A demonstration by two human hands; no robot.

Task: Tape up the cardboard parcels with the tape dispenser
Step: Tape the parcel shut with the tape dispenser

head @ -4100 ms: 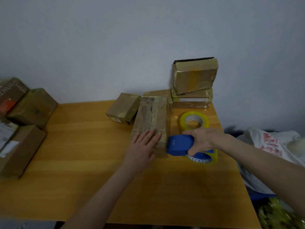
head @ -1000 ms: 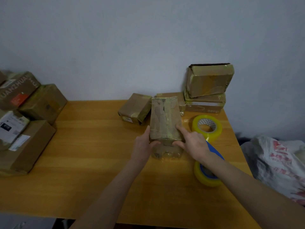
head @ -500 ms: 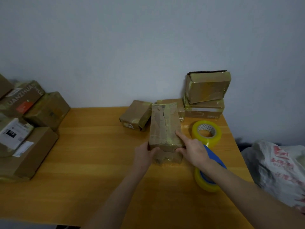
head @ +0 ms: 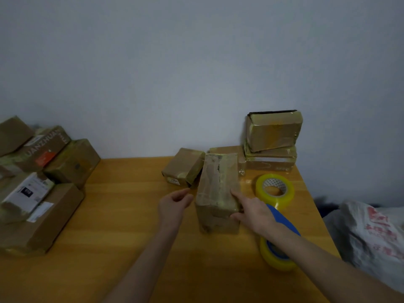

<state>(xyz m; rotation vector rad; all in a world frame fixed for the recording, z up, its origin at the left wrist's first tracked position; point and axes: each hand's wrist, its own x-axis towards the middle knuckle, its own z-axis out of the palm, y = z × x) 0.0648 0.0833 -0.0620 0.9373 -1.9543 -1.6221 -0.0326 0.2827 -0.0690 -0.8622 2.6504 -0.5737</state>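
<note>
Dispenser (head: 276, 258): by the tabletop's (head: 109, 237) right edge, partly hidden.
Right hand (head: 254, 212): grips the parcel's (head: 218, 184) near right corner.
Left hand (head: 175, 204): loosely curled, holding nothing, just left of the parcel.
Parcel: mid-tabletop, toward the far edge.
Roll (head: 282, 199): flat, just right of the parcel.
Stack (head: 273, 132): far right corner.

Wooden table (head: 122, 215) with taped parcels (head: 216, 184), tape roll (head: 276, 202), dispenser (head: 281, 217).
</note>
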